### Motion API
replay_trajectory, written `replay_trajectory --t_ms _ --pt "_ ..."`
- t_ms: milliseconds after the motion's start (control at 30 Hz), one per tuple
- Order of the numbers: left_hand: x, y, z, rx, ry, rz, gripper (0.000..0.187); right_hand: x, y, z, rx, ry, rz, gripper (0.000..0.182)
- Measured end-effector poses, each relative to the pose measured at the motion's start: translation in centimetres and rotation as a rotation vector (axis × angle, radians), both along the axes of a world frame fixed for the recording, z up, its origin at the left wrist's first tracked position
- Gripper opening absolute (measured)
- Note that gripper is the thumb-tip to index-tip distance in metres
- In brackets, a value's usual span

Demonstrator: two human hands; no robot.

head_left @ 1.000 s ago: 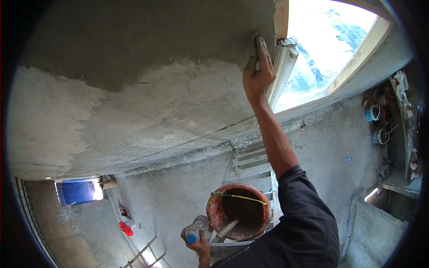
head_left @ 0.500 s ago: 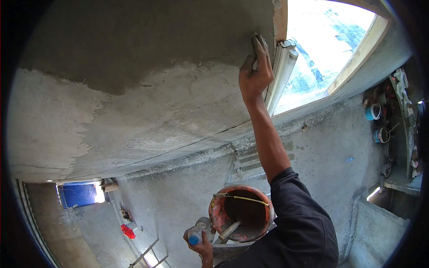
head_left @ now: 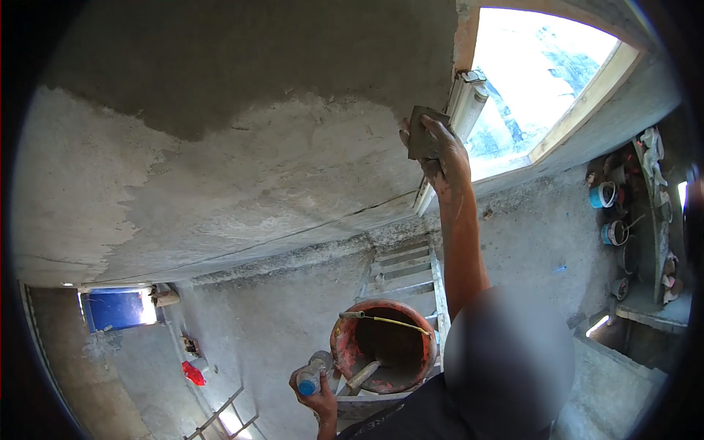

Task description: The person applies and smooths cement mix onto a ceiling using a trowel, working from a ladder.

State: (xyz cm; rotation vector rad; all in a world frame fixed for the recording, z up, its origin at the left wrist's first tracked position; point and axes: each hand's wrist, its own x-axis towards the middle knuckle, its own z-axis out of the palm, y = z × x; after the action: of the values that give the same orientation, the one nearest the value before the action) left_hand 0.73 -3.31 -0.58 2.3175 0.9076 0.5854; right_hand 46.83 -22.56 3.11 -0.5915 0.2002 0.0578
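My right hand (head_left: 456, 165) is raised beside the window frame, its fingers closed round a flat, dark grey rectangular pad (head_left: 422, 136) whose material I cannot make out. Behind it is the wall, with darker wet-looking plaster (head_left: 293, 51) above and paler, rough plaster (head_left: 279, 161) below. Low in the view, my left hand (head_left: 319, 403) grips a clear plastic bottle (head_left: 317, 367) with a blue cap. Just right of the bottle, a worn red bucket (head_left: 339, 345) holds a tool with a pale handle (head_left: 363, 375); its working end is hidden. A blur covers my right upper arm.
A ladder (head_left: 403, 268) stands below, behind the bucket. The bright window opening (head_left: 543, 81) has a wooden frame. At far right, several small buckets (head_left: 603, 195) stand near a ledge. A blue panel (head_left: 117, 309) and a red item (head_left: 193, 374) lie lower left.
My right hand has come down and away from the wall beside the window and turned, so the pad now shows. My left hand still holds the bottle, and the view has shifted slightly.
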Motion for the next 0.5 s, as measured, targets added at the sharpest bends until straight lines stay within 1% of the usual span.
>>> replay_trajectory --t_ms 67,133,200,267,333,400,467,500 --pt "-0.3 0.1 -0.1 -0.033 -0.010 0.016 0.044 0.0 -0.5 0.8 -0.053 -0.007 0.014 0.037" --pt "-0.4 0.2 -0.4 -0.005 -0.009 0.015 0.047 0.2 -1.3 1.7 -0.311 0.036 0.130 0.035" --pt "-0.9 0.5 -0.9 -0.013 -0.031 0.032 0.048 0.4 -2.1 1.9 -0.392 0.000 0.185 0.035" --pt "-0.7 0.4 -0.7 0.047 -0.007 0.008 0.048 0.7 -2.9 2.6 -0.483 -0.036 0.246 0.035" --pt "-0.6 0.3 -0.4 0.026 0.002 0.019 0.050 1.4 -3.2 3.4 -0.426 0.052 0.319 0.040" --pt "-0.4 0.3 -0.2 0.066 0.017 -0.008 0.052 2.5 -3.1 4.3 -0.325 0.065 0.293 0.038" --pt "-0.3 0.1 -0.1 0.047 0.015 0.004 0.053 3.7 -3.2 5.4 -0.349 -0.012 0.288 0.034" --pt "-0.3 0.2 -0.1 0.047 0.007 -0.003 0.053 4.7 -3.5 5.8 -0.406 0.036 0.325 0.032"
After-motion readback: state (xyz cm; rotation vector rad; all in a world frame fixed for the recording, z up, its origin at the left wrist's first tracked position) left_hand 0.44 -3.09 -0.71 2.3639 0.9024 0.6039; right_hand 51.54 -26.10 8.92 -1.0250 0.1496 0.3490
